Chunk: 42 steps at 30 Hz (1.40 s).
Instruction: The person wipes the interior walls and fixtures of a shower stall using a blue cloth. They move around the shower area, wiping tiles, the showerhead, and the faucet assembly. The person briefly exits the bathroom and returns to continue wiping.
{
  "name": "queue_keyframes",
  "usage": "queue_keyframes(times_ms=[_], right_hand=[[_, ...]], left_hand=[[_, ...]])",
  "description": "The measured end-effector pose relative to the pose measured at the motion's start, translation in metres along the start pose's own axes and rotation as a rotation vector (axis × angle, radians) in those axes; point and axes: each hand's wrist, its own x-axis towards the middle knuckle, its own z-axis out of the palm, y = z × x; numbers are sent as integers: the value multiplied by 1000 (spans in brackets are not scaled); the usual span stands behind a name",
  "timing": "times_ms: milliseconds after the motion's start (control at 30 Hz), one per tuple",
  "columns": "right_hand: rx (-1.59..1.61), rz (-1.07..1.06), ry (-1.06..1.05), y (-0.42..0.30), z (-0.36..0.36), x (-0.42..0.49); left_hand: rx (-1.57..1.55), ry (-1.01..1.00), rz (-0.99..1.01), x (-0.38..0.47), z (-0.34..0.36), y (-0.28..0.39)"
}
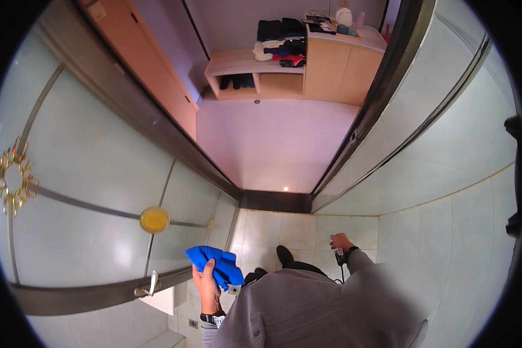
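Note:
My left hand [206, 278] is closed on a folded blue cloth [217, 265], thumb on top, at the lower middle of the view. Beside it on the left stands a glass-panelled door [100, 230] in a dark metal frame, with a light-coloured lever handle [152, 283] near its lower edge and gold ornaments on the panels. Over the tiled floor at the right hangs my right hand [341, 241], its fingers curled; whether they hold something small cannot be told. A dark device with a cable sits at that wrist.
A dark threshold [275, 201] crosses the doorway ahead. Beyond it are a low wooden bench [235, 63] with folded clothes [282, 45] and shoes, and a wooden cabinet [330, 65] bearing a white kettle [343, 17]. A tiled wall [443, 217] rises at the right.

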Motion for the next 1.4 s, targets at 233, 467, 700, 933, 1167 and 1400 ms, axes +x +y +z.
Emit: queue_keyframes(times_ms=[233, 467, 700, 933, 1167, 1400], right_hand=[[-193, 98, -184, 82, 1, 30], [-242, 96, -104, 31, 22, 17], [55, 146, -13, -103, 39, 40], [-401, -168, -97, -243, 63, 117], [-572, -376, 57, -326, 76, 155], [-893, -489, -12, -325, 46, 197]], left_hand=[[-29, -153, -59, 75, 56, -25], [-42, -263, -84, 142, 110, -30], [-138, -388, -33, 239, 170, -9], [-48, -537, 11, 338, 218, 29], [113, -709, 104, 381, 223, 37], [108, -618, 71, 406, 214, 30]])
